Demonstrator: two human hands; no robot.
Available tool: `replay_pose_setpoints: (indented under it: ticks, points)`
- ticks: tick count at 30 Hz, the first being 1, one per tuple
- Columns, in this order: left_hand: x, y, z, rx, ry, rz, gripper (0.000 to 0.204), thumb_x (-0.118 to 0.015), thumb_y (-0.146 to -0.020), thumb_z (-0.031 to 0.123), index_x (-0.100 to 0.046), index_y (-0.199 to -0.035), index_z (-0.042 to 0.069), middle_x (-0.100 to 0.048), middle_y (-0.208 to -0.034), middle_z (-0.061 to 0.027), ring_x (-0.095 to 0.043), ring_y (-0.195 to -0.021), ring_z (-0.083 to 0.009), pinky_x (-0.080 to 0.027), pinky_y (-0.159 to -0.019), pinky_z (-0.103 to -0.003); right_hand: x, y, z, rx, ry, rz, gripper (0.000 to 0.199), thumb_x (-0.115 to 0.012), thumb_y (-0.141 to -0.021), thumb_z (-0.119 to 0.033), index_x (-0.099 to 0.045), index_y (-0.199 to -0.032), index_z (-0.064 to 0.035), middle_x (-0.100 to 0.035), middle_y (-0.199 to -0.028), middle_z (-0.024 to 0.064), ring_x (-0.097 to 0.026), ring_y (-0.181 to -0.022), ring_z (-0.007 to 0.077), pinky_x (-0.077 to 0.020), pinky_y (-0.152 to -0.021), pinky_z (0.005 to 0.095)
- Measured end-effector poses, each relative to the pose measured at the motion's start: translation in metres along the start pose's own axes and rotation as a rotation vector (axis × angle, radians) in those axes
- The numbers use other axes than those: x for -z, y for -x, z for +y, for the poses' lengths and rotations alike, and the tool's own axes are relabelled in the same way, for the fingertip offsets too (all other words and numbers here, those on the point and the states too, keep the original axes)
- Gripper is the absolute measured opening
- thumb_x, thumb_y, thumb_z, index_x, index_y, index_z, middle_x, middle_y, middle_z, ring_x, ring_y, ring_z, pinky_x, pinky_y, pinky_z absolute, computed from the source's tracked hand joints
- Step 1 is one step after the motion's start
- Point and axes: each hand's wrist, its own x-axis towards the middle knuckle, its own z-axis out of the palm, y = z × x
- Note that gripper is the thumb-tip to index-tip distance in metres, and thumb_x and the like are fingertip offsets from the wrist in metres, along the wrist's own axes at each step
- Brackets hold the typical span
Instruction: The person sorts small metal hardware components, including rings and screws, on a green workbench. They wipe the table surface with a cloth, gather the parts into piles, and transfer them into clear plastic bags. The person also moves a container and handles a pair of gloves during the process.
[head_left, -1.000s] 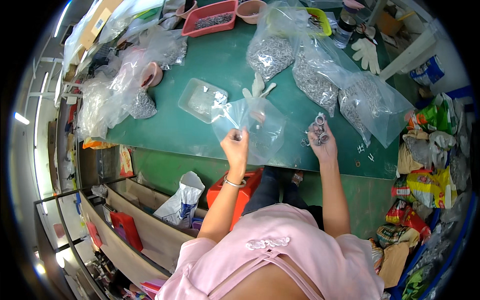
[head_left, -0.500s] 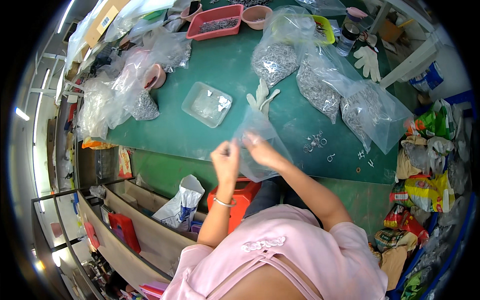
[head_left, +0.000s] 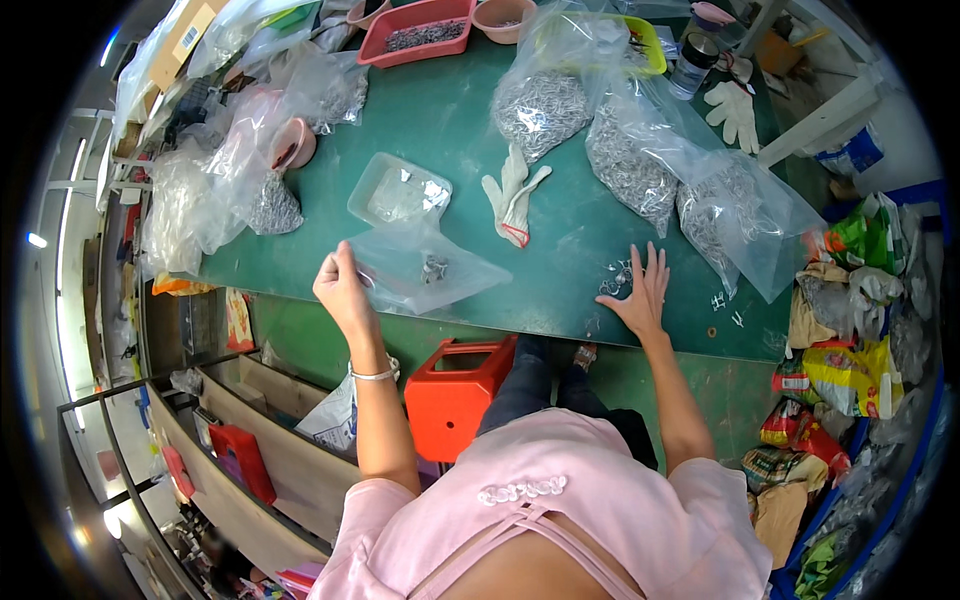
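My left hand (head_left: pixel 343 292) is closed on the edge of a clear plastic bag (head_left: pixel 465 272), which stretches out to the right over the table's near edge. A small cluster of metal pieces (head_left: pixel 434 268) shows through the bag. To the right, my right hand (head_left: pixel 642 295) has its fingers spread on the tabletop, beside and partly over a little pile of metal rings and small parts (head_left: pixel 612 280). Beyond the bag is a translucent plastic tray (head_left: pixel 362 190) with some shiny bits in it. A white knitted glove (head_left: pixel 512 200) with a red-trimmed cuff lies between my hands, farther back.
Large clear bags of metal parts (head_left: pixel 630 165) fill the right of the green table (head_left: pixel 420 120). More bags (head_left: pixel 190 215) crowd its left side. A pink basin (head_left: pixel 420 35) stands at the back. Below the table are a red stool (head_left: pixel 455 400) and wooden shelving (head_left: pixel 260 430).
My hands, close together at the bag before, have parted. The left has moved left, spreading the bag out flatter; the right has let go and moved right to the metal parts.
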Motion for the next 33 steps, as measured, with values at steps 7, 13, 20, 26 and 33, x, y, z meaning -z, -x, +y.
replay_pose_setpoints:
  ticks: [7, 13, 20, 26, 33]
  points:
    - [0.048, 0.019, -0.032, 0.023, -0.101, 0.153, 0.040, -0.056, -0.088, 0.016, -0.040, -0.052, 0.009, -0.040, -0.047, 0.0021, -0.035, -0.041, -0.0053, -0.027, -0.042, -0.021, -0.037, 0.001, 0.013, 0.300, -0.056, 0.095, 0.044, -0.071, -0.069, -0.026, -0.056, -0.105, -0.0043, -0.047, -0.117, 0.0145, -0.040, -0.114, 0.0345, -0.0330, -0.094, 0.0473]
    - [0.065, 0.021, -0.029, 0.061, 0.071, 0.126, 0.035, -0.055, -0.088, 0.014, -0.041, -0.056, 0.010, -0.038, -0.053, 0.0045, -0.033, -0.046, -0.0047, -0.027, -0.042, -0.020, -0.042, -0.010, 0.008, 0.387, -0.026, 0.128, 0.017, -0.064, -0.072, -0.011, -0.056, -0.086, -0.0040, -0.049, -0.085, 0.0095, -0.050, -0.082, 0.0275, -0.0417, -0.069, 0.0371]
    - [0.035, 0.036, 0.009, 0.111, 0.262, 0.021, 0.031, -0.052, -0.089, 0.011, -0.043, -0.060, 0.008, -0.040, -0.054, 0.0023, -0.035, -0.045, -0.0067, -0.029, -0.044, -0.022, -0.041, -0.018, 0.016, 0.464, 0.064, 0.042, 0.010, -0.054, -0.080, -0.004, -0.054, -0.089, -0.0016, -0.049, -0.083, 0.0117, -0.052, -0.074, 0.0292, -0.0432, -0.063, 0.0378]
    - [0.022, 0.052, 0.015, 0.167, 0.254, 0.012, 0.029, -0.052, -0.088, 0.010, -0.045, -0.061, 0.008, -0.043, -0.055, 0.0019, -0.038, -0.046, -0.0065, -0.031, -0.045, -0.021, -0.039, -0.025, 0.012, 0.032, -0.348, 0.268, 0.011, -0.055, -0.083, -0.006, -0.052, -0.093, -0.0029, -0.049, -0.082, 0.0124, -0.051, -0.063, 0.0271, -0.0440, -0.059, 0.0349]
    - [-0.019, 0.076, 0.020, 0.291, 0.266, -0.127, 0.028, -0.054, -0.088, 0.011, -0.047, -0.061, 0.009, -0.044, -0.055, 0.0041, -0.038, -0.046, -0.0039, -0.030, -0.044, -0.019, -0.013, -0.036, 0.040, -1.121, -2.396, -0.062, 0.007, -0.051, -0.089, -0.007, -0.046, -0.090, -0.0014, -0.033, -0.065, 0.0018, -0.033, -0.054, 0.0107, -0.0284, -0.043, 0.0214]
